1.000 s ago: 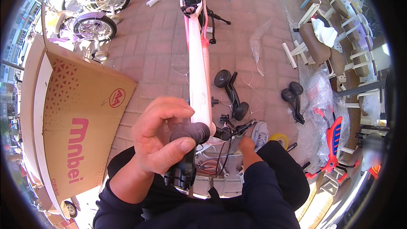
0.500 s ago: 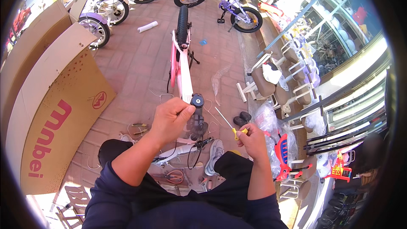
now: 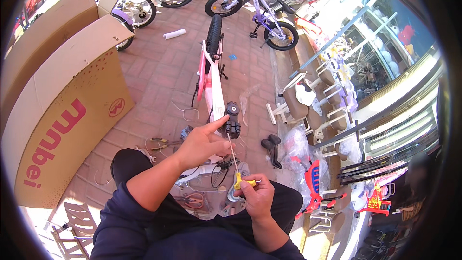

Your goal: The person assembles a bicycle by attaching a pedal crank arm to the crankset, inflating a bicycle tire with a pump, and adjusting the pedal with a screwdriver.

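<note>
A pink-and-white bicycle [image 3: 215,91] stands lengthwise before me, its rear tyre [image 3: 214,33] pointing away. At its near end is a black handlebar stem [image 3: 233,127] with a round top cap. My left hand [image 3: 204,142] reaches to the stem, its index finger stretched out against the side and the thumb apart below. In my right hand [image 3: 257,200] is a yellow T-handled hex key [image 3: 238,181], gripped by the handle. Its long shaft slants up to the stem's front face; whether the tip sits in a bolt is too small to tell.
A large cardboard box [image 3: 72,115] stands at the left. Black pedal-like parts [image 3: 272,150] lie on the bricks, right of the stem. Orange-handled cutters [image 3: 195,200] rest between my legs. Child seats [image 3: 294,103] and a red-and-blue toy [image 3: 314,188] line the right; a purple-and-white bicycle [image 3: 269,19] stands beyond.
My right hand has moved left, bringing the hex key's shaft up to the stem. The left hand has unclenched from beside the cap and extended its index finger. The stem's front now faces me.
</note>
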Demonstrator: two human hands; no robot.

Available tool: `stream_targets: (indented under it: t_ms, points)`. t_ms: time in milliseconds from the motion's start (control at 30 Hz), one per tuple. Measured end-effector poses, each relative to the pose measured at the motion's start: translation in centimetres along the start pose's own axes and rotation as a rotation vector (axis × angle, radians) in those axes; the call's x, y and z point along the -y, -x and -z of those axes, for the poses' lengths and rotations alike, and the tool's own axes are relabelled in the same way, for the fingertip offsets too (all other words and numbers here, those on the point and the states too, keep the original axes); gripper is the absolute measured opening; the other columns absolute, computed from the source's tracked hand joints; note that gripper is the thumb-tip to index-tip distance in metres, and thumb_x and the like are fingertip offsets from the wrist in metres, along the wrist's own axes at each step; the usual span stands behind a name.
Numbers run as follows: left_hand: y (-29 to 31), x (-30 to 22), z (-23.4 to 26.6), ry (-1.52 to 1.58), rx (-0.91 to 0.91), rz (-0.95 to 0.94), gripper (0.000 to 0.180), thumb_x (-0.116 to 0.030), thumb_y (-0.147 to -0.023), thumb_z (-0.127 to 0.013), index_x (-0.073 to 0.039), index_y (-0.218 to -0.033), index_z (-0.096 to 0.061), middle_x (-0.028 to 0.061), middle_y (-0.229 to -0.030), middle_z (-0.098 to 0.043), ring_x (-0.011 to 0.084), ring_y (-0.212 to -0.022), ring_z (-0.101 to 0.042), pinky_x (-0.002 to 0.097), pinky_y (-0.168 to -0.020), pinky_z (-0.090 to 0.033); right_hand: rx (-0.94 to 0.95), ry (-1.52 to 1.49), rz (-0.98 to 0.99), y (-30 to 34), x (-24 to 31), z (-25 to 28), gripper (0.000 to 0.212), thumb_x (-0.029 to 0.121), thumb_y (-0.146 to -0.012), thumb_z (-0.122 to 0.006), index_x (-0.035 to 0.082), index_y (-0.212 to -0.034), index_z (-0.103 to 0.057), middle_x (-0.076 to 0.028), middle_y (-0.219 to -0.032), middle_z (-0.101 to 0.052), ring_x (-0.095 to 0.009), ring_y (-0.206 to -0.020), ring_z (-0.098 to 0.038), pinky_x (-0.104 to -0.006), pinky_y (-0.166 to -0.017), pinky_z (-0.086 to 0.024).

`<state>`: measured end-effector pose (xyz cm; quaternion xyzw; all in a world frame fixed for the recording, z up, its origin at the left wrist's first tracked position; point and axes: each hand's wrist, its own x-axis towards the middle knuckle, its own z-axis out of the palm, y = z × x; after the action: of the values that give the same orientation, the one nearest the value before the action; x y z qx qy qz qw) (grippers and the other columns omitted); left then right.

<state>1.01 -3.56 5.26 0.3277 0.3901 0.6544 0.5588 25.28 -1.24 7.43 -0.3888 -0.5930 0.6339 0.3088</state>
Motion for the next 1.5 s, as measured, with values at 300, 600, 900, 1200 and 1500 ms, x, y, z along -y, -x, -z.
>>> stream_targets:
  t_ms: [300,600,900,1200,1500]
  points:
    - [-0.8,0.8,-0.1,0.169,-0.031,0.015,0.070,-0.004,-0.093,-0.067,-0.005,-0.154,-0.033,0.0190,-0.098,-0.074,0.0218,-0.088,-0.073,0.0331,-0.079,-0.060,0.039,-0.092,-0.037,0.3,-0.8,-0.8,0.014,0.004,-0.093,-0.067,-0.002,-0.102,-0.057,-0.015,-0.090,-0.068,-0.020,-0.068,-0.070,-0.0316,-0.064,-0.059]
    - [-0.9,0.7,-0.4,0.278,-0.066,0.052,0.065,-0.002,-0.093,-0.066,-0.007,-0.152,-0.039,0.0167,-0.092,-0.074,0.0211,-0.080,-0.074,0.0346,-0.073,-0.062,0.455,-0.797,-0.250,-0.4,-1.1,-1.1,0.039,0.016,-0.096,-0.067,-0.002,-0.128,-0.054,-0.021,-0.109,-0.068,-0.028,-0.091,-0.072,-0.0360,-0.077,-0.059]
    - [-1.2,0.5,0.3,0.314,-0.014,0.067,0.064,0.000,-0.093,-0.064,-0.006,-0.152,-0.039,0.0167,-0.093,-0.073,0.0217,-0.081,-0.073,0.0357,-0.076,-0.061,0.734,-0.657,-0.545,-6.1,0.9,-1.9,0.054,0.030,-0.099,-0.062,-0.008,-0.135,-0.050,-0.020,-0.112,-0.068,-0.024,-0.088,-0.069,-0.0319,-0.074,-0.056]
    - [-1.3,0.2,0.1,0.315,0.019,0.046,0.066,-0.003,-0.092,-0.064,-0.001,-0.152,-0.037,0.0151,-0.097,-0.073,0.0170,-0.083,-0.070,0.0311,-0.077,-0.058,0.704,-0.524,-0.468,-8.5,-1.1,-1.4,0.028,0.027,-0.097,-0.068,-0.001,-0.103,-0.067,-0.007,-0.080,-0.068,-0.005,-0.054,-0.050,-0.0163,-0.044,-0.034]
    - [-1.5,0.5,0.4,0.270,-0.016,0.019,0.062,0.000,-0.092,-0.064,0.000,-0.149,-0.042,0.0166,-0.095,-0.073,0.0194,-0.086,-0.072,0.0336,-0.081,-0.059,0.621,-0.529,-0.528,-7.9,1.9,-2.8,0.025,0.027,-0.097,-0.067,0.002,-0.099,-0.064,-0.006,-0.081,-0.068,-0.005,-0.049,-0.051,-0.0177,-0.041,-0.037]
